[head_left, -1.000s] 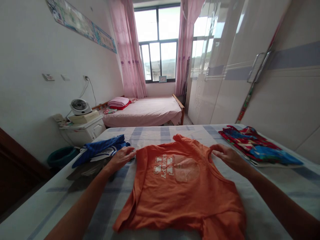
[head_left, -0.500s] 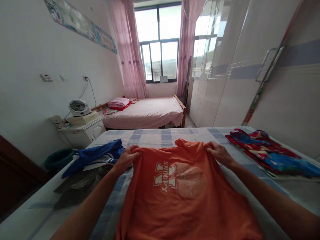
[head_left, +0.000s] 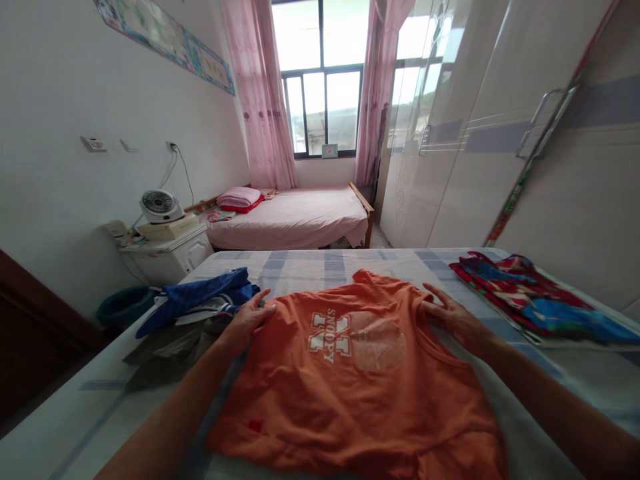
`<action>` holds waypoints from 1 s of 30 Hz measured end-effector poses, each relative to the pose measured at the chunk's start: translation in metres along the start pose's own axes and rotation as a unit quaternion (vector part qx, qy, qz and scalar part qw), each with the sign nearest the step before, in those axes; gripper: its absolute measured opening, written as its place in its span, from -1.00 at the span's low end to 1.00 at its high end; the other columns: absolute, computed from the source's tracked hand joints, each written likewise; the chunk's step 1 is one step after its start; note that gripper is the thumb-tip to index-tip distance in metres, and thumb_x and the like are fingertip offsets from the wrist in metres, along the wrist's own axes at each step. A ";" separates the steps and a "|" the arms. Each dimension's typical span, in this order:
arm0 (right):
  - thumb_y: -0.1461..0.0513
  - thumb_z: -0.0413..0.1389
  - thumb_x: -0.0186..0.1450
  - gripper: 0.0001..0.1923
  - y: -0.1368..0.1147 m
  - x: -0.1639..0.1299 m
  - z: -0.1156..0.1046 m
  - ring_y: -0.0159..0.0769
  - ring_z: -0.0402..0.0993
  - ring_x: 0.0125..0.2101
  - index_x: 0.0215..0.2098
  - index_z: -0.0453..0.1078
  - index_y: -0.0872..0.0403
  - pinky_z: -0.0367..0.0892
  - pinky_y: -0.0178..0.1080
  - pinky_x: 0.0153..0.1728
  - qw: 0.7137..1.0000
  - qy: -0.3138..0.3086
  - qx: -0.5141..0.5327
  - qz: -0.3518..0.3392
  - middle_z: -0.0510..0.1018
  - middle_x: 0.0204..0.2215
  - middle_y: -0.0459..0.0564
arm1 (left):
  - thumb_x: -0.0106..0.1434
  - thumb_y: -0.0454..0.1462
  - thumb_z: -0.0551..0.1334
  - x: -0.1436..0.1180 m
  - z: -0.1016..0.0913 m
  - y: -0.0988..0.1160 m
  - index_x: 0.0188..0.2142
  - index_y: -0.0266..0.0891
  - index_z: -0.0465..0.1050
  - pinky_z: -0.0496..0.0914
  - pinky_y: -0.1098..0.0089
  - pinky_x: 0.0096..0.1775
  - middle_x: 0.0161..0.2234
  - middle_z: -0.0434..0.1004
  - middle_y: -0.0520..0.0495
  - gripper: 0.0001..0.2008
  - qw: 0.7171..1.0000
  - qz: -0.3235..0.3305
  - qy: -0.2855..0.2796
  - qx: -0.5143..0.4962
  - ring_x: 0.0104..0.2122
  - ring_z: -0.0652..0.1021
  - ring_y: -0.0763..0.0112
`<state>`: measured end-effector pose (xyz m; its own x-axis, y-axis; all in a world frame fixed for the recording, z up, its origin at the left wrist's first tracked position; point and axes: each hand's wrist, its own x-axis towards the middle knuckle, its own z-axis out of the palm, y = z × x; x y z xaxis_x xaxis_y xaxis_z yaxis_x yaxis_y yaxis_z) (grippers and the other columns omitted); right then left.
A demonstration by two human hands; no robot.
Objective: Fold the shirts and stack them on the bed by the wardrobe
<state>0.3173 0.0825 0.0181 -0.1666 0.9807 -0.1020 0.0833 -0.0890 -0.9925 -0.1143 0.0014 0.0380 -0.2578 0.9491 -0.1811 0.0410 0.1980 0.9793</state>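
Our left hand (head_left: 250, 317) and right hand (head_left: 454, 319) have loosened open. Between them, the orange, white-lettered cloth shirt (head_left: 355, 387) now lies flatter.

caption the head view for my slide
Left hand and right hand at opposite edges of an orange shirt spread on a checked sheet.

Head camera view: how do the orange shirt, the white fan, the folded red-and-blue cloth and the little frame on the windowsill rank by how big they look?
1. Orange shirt
2. Folded red-and-blue cloth
3. White fan
4. Little frame

Nearness enlarges the shirt here; true sizes are unsure.
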 end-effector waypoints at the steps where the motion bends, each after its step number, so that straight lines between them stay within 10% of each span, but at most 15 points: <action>1: 0.06 0.18 0.11 -0.20 -0.001 -0.003 0.003 -0.28 0.50 -0.20 0.25 -0.01 -0.06 0.40 -0.24 -0.14 0.999 -0.004 -0.035 -0.025 0.53 -0.18 -0.06 | 0.01 -0.18 0.34 0.000 0.003 0.000 0.21 -0.15 0.08 0.38 0.51 -0.42 -0.33 0.52 -0.01 -0.21 1.000 0.012 0.001 -0.020 -0.46 0.52 0.48; 8: 0.03 0.08 0.16 -0.54 -0.010 -0.016 0.014 -0.15 0.42 -0.06 -0.04 0.45 0.05 0.31 -0.21 -0.05 0.959 -0.065 -0.260 -0.092 0.52 -0.09 -0.01 | -0.04 -0.13 0.36 0.001 0.003 -0.007 0.12 -0.31 0.27 0.34 0.52 -0.49 -0.47 0.51 0.02 -0.28 0.997 0.015 -0.076 0.002 -0.54 0.48 0.50; 21: 0.07 0.13 0.06 -0.58 -0.002 -0.009 0.016 -0.42 0.38 -0.53 -0.14 0.46 0.06 0.32 -0.35 -0.50 0.994 0.038 -0.101 -0.020 0.52 -0.43 -0.08 | -0.05 -0.14 0.32 0.008 0.004 -0.004 0.03 -0.32 0.37 0.40 0.45 -0.32 -0.20 0.57 -0.15 -0.37 1.000 0.023 -0.008 -0.013 -0.30 0.54 0.34; 30: 0.13 0.22 -0.01 -0.61 -0.029 0.006 0.027 -0.22 0.47 -0.31 -0.21 0.48 0.08 0.39 -0.22 -0.30 0.994 -0.025 -0.097 -0.032 0.56 -0.27 0.02 | -0.11 -0.21 0.33 0.037 0.013 0.015 -0.23 -0.32 0.52 0.34 0.44 -0.44 -0.47 0.56 -0.03 -0.60 0.999 -0.005 -0.025 0.031 -0.50 0.49 0.39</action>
<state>0.2869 0.0860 0.0443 -0.2265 0.9729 -0.0466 0.2577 0.0137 -0.9661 -0.1102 0.0428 0.0451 -0.2106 0.9578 -0.1957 0.0988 0.2201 0.9705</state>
